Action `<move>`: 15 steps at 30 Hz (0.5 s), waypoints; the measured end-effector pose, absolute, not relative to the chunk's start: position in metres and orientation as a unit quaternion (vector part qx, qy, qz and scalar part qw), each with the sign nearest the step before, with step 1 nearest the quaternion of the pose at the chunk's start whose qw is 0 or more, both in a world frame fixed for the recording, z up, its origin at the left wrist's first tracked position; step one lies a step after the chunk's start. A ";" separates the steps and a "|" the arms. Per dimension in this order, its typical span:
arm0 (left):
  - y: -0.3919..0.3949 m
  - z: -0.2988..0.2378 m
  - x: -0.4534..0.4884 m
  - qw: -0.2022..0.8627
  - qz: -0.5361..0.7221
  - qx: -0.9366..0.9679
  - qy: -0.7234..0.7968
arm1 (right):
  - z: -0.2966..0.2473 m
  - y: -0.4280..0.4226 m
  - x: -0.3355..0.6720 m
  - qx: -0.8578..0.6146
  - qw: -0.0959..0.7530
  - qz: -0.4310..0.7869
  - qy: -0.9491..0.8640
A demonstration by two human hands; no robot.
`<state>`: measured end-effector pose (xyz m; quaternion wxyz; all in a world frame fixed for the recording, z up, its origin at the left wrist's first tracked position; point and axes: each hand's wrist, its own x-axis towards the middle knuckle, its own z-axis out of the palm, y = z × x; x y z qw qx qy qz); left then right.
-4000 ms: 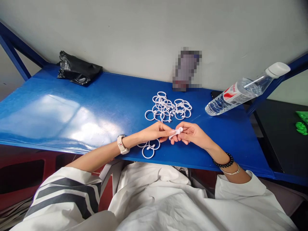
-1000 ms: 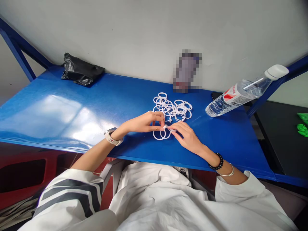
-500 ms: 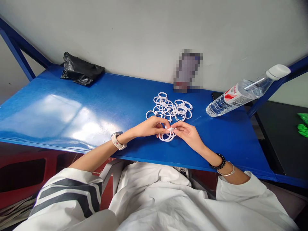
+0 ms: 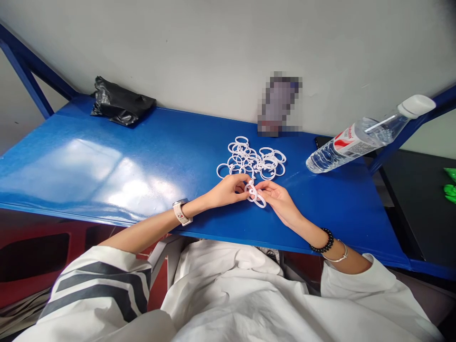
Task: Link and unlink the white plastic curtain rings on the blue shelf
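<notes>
Between my two hands, near the front of the blue table [image 4: 199,137], are white plastic rings [image 4: 261,201] that overlap each other. My left hand [image 4: 231,189] pinches them from the left with thumb and fingers. From the right, my right hand [image 4: 280,199] grips the same rings with closed fingertips. A small white knob shows at the top of the rings; how the parts join is too small to tell. Just beyond my fingers lies a loose pile of similar white rings [image 4: 242,151], each with a small tab.
A clear water bottle [image 4: 322,154] with a white cap stands to the right. A crumpled black plastic bag [image 4: 119,102] lies at the back left. A pixelated upright object [image 4: 279,104] leans on the wall. Green items [image 4: 449,192] sit on a dark surface far right.
The held rings have turned and shifted slightly right, now hanging toward my right hand. My left hand has moved a little to the right. The pile looks the same.
</notes>
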<state>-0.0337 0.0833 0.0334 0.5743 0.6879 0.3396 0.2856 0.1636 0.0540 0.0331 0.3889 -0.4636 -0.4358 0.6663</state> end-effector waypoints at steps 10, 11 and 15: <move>0.090 0.043 -0.041 0.506 0.344 0.707 0.356 | 0.038 0.055 0.164 -0.449 0.418 0.682 -0.398; 0.090 0.043 -0.042 0.501 0.345 0.709 0.357 | 0.038 0.055 0.164 -0.447 0.418 0.687 -0.392; 0.088 0.042 -0.042 0.467 0.340 0.739 0.347 | 0.038 0.055 0.164 -0.447 0.419 0.696 -0.374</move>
